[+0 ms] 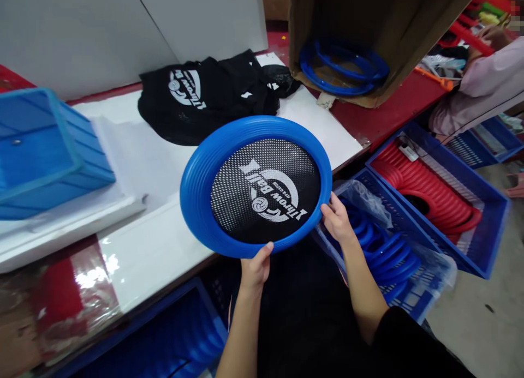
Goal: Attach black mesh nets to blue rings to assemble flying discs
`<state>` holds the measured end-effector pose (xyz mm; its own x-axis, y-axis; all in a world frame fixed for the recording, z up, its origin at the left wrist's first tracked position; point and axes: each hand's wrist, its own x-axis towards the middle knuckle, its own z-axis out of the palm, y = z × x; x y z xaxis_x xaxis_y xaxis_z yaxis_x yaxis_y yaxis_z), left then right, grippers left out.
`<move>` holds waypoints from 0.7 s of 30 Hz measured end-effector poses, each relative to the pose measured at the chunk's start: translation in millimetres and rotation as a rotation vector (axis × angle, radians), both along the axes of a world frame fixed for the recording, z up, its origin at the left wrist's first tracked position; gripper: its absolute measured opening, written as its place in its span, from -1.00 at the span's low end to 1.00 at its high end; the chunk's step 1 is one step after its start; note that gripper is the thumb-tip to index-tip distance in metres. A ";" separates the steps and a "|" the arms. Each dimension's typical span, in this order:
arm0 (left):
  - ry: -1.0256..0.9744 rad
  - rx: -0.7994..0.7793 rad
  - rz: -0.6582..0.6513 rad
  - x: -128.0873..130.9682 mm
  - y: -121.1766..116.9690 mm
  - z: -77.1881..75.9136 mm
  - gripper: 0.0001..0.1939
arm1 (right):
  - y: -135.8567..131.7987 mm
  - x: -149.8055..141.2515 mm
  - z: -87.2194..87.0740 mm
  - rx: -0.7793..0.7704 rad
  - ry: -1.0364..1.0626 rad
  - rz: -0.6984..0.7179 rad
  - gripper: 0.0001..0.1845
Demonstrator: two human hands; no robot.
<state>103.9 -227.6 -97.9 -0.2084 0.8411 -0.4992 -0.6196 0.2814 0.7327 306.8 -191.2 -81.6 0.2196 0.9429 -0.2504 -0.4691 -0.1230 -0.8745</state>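
A blue plastic disc [196, 192] with a black mesh centre [229, 198] and white "Throw Ball" print is held up over the near edge of the table. My left hand [257, 266] grips its lower rim, thumb on top and fingers hidden underneath. At the right rim, my right hand [336, 219] pinches the disc between thumb and fingers. Behind the disc lies a pile of black printed mesh pieces [184, 116] on white sheeting [164, 225].
An upturned cardboard box [393, 34] with blue rings [323, 86] stands at the back. A blue bin [90, 154] sits at left. Crates of blue rings [393, 258] and red rings [442, 203] are at right. A co-worker's sleeve [487, 83] shows at far right.
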 end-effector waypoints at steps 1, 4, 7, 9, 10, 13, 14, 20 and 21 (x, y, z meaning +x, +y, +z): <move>0.007 0.002 -0.001 -2.6 0.9 -0.8 -0.14 | -1.8 0.6 -4.3 -0.009 0.014 0.004 -0.30; 0.019 0.012 0.005 -7.8 2.2 -2.5 -0.11 | -7.0 -0.3 -16.4 -0.032 0.053 -0.039 -0.28; 0.023 0.033 -0.008 -8.7 2.6 -2.6 -0.14 | -8.7 -2.7 -21.8 -0.020 0.056 -0.081 -0.34; 0.024 0.044 -0.018 -8.0 3.2 -1.8 -0.18 | -8.3 -4.7 -20.3 -0.006 0.041 -0.103 -0.37; 0.025 0.047 -0.017 -7.2 3.4 -1.0 -0.19 | -8.6 -6.4 -18.6 -0.005 0.032 -0.110 -0.37; 0.023 0.038 0.020 -3.2 2.8 4.1 -0.21 | -15.7 -17.0 -12.4 -0.027 0.002 -0.133 -0.33; 0.019 0.030 0.041 -1.2 1.8 6.8 -0.22 | -21.0 -22.6 -10.9 -0.037 -0.016 -0.151 -0.31; -0.047 -0.079 0.160 13.6 -8.5 30.3 -0.34 | -61.4 -58.5 -6.3 -0.078 -0.336 -0.191 -0.17; -0.056 -0.090 0.168 15.9 -10.0 34.2 -0.37 | -64.5 -61.7 -4.1 -0.078 -0.379 -0.198 -0.17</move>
<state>119.9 -237.5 -63.7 -0.3119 0.7480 -0.5858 -0.7025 0.2337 0.6723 245.1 -255.7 -85.7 0.4842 0.8549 -0.1863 -0.1382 -0.1355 -0.9811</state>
